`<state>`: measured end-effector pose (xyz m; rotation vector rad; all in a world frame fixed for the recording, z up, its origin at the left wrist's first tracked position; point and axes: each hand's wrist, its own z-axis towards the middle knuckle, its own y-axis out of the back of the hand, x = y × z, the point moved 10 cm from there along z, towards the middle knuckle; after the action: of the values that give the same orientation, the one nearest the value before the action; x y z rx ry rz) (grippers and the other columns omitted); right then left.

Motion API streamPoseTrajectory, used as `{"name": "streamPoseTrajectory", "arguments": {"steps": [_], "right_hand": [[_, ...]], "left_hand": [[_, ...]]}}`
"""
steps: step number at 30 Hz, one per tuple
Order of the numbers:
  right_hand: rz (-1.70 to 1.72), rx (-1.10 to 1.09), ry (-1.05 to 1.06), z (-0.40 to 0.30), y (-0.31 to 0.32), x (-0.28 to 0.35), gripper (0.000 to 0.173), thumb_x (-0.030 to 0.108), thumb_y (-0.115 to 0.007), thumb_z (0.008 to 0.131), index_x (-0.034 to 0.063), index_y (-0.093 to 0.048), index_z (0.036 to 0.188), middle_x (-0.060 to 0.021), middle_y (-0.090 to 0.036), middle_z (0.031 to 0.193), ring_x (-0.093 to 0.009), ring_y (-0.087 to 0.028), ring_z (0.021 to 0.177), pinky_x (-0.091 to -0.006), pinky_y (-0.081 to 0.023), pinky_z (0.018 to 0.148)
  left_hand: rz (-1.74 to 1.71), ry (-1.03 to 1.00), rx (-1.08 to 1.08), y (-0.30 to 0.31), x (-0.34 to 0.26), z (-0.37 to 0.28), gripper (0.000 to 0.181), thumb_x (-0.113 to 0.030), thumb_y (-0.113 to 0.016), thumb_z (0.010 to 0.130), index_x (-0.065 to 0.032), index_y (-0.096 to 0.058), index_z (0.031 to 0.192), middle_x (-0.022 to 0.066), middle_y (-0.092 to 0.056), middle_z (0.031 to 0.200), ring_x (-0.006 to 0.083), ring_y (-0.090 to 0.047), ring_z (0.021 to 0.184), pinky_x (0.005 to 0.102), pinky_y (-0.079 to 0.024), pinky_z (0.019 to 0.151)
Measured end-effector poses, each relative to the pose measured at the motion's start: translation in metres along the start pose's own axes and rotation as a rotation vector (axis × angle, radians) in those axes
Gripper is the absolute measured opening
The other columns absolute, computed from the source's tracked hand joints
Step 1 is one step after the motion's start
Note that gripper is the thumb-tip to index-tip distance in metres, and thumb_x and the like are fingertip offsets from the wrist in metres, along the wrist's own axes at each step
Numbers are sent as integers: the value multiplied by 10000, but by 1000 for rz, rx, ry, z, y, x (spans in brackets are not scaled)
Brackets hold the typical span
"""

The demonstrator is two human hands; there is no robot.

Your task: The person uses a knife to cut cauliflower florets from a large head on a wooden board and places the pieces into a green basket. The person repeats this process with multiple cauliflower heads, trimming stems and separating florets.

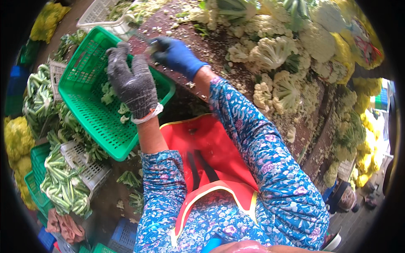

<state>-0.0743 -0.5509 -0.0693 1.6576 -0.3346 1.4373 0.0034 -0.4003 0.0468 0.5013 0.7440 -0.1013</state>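
Observation:
My left hand (131,79), in a dark grey knit glove with a white band at the wrist, is above a green plastic basket (107,136). Its fingers are bent, and whether they hold anything is hidden. Several cauliflower florets (108,93) lie inside the basket. To the right of that hand, my right hand (177,55) wears a blue glove with dark fingers. It is curled around a blurred thin tool, apparently a knife (139,34), over the edge of a reddish-brown table (197,90). A pale bit shows at its fingertips, too blurred to name.
Cauliflower heads (275,52) are piled on the table's right side amid crumbs. A white crate (101,22) of trimmings stands beyond the basket. At left, cut stalks and leaves (65,186) heap over another white crate (95,174). Yellow net sacks (19,136) line the far left.

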Motion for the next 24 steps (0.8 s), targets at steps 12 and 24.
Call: {"name": "streamPoseTrajectory", "arguments": {"steps": [12,24], "right_hand": [[-1123,-142,-121,-107,177,-36,238,130,-585,858,143,-641,1090,-163,-681,989,-352,-680,881,-446,-542,724],[-108,-119,61,-82,106,-23,221,247,-637,860,167,-658,1064,-129,-687,902,-290,-686,814,-369,-541,735]], "left_hand": [[-140,18,153,-33,-7,-20,257,-126,-673,854,-52,-679,1101,137,-694,1041,296,-664,942,376,-526,856],[-60,187,782,-127,9,-99,573,-321,-666,823,-71,-552,1326,189,-616,1213,316,-607,1110,396,-477,952]]}}
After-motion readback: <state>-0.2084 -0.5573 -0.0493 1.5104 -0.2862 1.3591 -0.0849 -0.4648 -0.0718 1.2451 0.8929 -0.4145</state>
